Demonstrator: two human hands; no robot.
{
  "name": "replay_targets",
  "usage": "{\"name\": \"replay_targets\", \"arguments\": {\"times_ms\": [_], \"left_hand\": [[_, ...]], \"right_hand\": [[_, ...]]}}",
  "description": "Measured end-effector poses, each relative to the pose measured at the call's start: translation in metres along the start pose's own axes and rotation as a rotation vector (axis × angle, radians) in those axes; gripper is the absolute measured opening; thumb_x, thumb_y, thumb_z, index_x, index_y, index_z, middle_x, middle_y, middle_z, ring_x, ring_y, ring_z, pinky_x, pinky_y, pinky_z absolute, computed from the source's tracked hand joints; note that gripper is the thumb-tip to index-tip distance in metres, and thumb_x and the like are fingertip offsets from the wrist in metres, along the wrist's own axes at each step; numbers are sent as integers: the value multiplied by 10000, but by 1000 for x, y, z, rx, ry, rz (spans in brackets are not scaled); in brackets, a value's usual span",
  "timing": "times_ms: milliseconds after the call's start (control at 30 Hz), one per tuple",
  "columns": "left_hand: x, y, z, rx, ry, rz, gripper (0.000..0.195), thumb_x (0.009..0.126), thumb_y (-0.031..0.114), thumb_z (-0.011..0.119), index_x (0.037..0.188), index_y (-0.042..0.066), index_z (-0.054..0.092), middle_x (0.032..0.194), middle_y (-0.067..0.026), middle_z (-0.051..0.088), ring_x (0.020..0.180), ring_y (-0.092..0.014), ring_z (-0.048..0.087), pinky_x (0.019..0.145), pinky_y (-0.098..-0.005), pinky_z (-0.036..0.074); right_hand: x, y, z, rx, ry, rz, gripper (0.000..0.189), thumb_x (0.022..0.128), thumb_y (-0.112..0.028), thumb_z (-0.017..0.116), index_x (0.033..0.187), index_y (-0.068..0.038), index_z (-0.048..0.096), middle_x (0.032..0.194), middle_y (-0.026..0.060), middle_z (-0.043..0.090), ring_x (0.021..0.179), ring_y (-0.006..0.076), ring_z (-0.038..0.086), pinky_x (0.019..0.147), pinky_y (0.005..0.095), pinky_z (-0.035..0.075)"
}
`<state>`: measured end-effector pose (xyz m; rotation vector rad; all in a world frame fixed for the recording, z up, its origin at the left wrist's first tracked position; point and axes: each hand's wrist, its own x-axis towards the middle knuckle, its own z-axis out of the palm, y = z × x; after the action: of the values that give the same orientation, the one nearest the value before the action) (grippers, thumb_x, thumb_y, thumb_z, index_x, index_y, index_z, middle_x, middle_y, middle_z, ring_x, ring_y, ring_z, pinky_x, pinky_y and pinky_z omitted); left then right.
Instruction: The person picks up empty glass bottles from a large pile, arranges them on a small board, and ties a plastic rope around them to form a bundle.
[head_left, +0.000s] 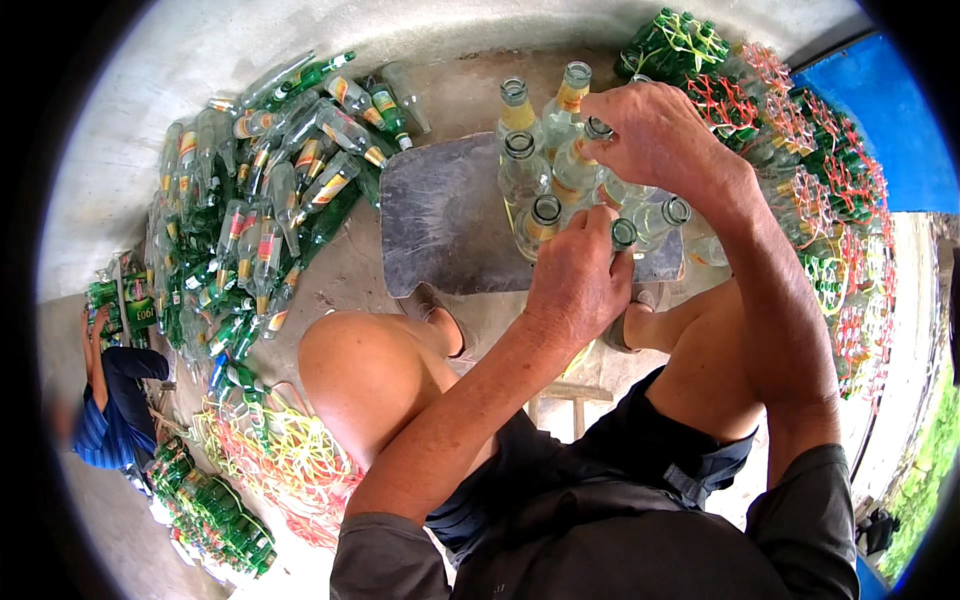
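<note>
Several clear glass bottles stand upright in a tight cluster on a worn dark board (435, 225) before me. My left hand (581, 274) is curled at the near side, around the neck of a clear glass bottle (623, 234). My right hand (649, 135) reaches over the far right of the cluster. Its thumb and finger lie beside the mouth of a middle bottle (598, 128); my hand hides whether it grips this. On the left side stand a bottle with a yellow neck label (517, 116) and an unlabelled-necked bottle (520, 146). A thin yellow strap (510, 215) shows low along the cluster.
A large heap of loose green and clear bottles (262, 187) lies left. Strapped bottle bundles (810, 187) are stacked right, another bundle (675, 45) at the back. Yellow and red straps (277, 457) lie tangled lower left. A person (112, 405) sits far left beside green crates (139, 300).
</note>
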<state>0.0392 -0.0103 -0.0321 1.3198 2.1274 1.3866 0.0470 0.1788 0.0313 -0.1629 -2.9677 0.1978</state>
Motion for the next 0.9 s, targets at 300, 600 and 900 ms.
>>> {"name": "replay_targets", "arguments": {"times_ms": [300, 600, 900], "left_hand": [[-1, 0, 1, 21, -2, -8, 280, 814, 68, 756, 1019, 2, 577, 810, -196, 631, 667, -376, 644, 631, -464, 500], [0, 2, 2, -6, 24, 7, 248, 812, 72, 757, 977, 11, 583, 793, -183, 638, 649, -363, 644, 611, -454, 500], [1, 2, 1, 11, 5, 0, 195, 826, 80, 745, 945, 20, 603, 696, -155, 639, 627, -337, 663, 605, -425, 513]], "right_hand": [[-1, -1, 1, -4, 23, 14, 246, 780, -191, 641, 980, -48, 660, 804, 207, 686, 818, 412, 679, 732, 523, 548], [-1, -6, 0, -44, -46, 68, 269, 790, -214, 641, 997, -42, 639, 836, 194, 698, 836, 403, 686, 749, 519, 546], [-17, -5, -9, 37, 325, -69, 327, 778, -171, 718, 1053, -30, 615, 842, 175, 692, 840, 400, 673, 781, 513, 538]]}}
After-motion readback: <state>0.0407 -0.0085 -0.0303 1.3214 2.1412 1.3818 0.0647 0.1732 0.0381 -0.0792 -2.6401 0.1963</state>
